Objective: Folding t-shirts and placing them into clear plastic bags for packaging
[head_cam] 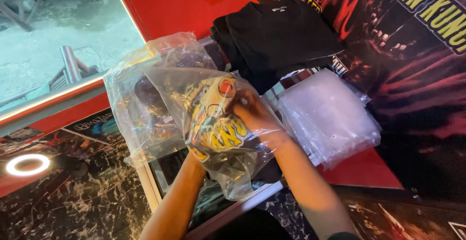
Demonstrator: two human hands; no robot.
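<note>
Reaching inside a clear plastic bag (160, 94), the right hand (257, 116) grasps a folded printed shirt (216, 128) there. Under the bundle, the left hand (194, 157) grips shirt and bag, just beside stacked empty bags (330, 116).

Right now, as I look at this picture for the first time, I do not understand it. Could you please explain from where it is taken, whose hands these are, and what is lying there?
There is one picture, taken by a camera worn on a person's head, looking down at their own two bare hands. No machine is involved.

The right hand is pushed inside a clear plastic bag, together with a folded printed garment in dark, yellow and orange colours. The left hand supports the bag from below and is mostly hidden by it.

Around the hands: to the left, another bagged garment; above, a stack of folded black shirts; to the right, a pile of empty clear bags. Everything rests on a counter with a red surface and dark printed graphics.
</note>
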